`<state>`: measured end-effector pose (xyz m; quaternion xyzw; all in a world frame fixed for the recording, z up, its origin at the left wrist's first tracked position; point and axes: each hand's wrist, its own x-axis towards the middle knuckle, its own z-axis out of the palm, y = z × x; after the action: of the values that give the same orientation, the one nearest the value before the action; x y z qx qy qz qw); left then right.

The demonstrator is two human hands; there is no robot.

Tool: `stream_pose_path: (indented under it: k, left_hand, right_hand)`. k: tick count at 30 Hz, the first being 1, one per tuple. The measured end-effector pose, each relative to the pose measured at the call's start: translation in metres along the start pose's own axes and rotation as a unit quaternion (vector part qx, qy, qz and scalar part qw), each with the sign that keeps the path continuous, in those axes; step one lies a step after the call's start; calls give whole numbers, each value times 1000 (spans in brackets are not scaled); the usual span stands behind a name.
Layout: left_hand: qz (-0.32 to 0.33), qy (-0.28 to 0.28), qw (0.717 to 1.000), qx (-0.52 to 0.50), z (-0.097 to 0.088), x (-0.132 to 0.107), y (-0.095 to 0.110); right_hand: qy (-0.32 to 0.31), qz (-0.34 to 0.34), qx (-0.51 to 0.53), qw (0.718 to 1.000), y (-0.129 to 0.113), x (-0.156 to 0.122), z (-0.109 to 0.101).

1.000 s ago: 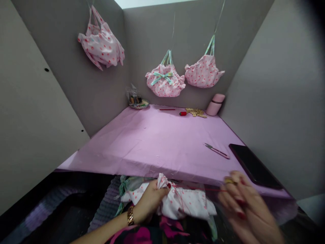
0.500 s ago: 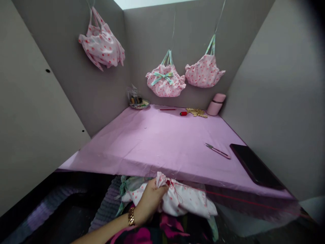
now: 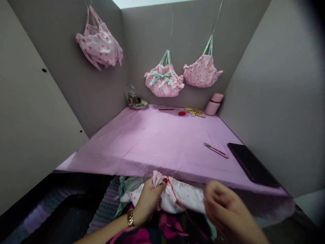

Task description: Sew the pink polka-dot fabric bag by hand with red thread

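My left hand [image 3: 150, 196], with a gold watch band at the wrist, pinches the gathered edge of a white fabric piece with pink dots [image 3: 186, 196]. The cloth lies over my lap, just below the table edge, with a pale green tie [image 3: 123, 184] at its left. A red thread [image 3: 181, 205] leaves the cloth beside my left thumb and hangs down to the right in a slack curve. My right hand [image 3: 224, 210] is just right of the cloth, blurred, its fingers curled together. Whatever it grips is hidden.
On the pink-covered table [image 3: 157, 135] lie thread snips [image 3: 215, 150], a dark tablet-like slab [image 3: 251, 164], a red spool [image 3: 181, 113] and a red pencil-like stick [image 3: 165, 109]. A pink flask [image 3: 214, 104] stands at the back right. Dotted garments [image 3: 164, 81] hang along the walls.
My right hand has come into view at the lower right. The red thread, stretched far right before, now hangs slack and lower. My left hand still grips the cloth.
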<state>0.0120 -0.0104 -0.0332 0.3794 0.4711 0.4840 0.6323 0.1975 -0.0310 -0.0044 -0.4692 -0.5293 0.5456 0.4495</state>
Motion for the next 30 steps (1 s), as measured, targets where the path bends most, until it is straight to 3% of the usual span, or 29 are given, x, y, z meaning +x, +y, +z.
stream_pose_path:
  k: [5, 10, 14, 18, 23, 26, 30]
  left_hand:
    - [5, -18, 999, -28, 2, 1, 0]
    - [-9, -27, 999, -29, 3, 1, 2]
    - [-12, -11, 1000, -25, 3, 0, 2]
    - [-8, -14, 1000, -16, 1, -1, 0]
    - [4, -24, 1000, -16, -1, 0, -3]
    - [7, -19, 1000, -15, -2, 1, -4]
    - [13, -16, 1000, -24, -2, 1, -5]
  right_hand:
    - [-25, 8, -113, 993, 19, 29, 28]
    - [-37, -1, -143, 989, 24, 33, 40]
    - [-85, 45, 1, 995, 21, 27, 37]
    - [-147, 80, 209, 964, 22, 19, 24]
    - [-215, 52, 270, 937, 29, 10, -3]
    - [-190, 19, 300, 935, 27, 10, -13]
    - [-41, -6, 340, 940, 9, 8, -22]
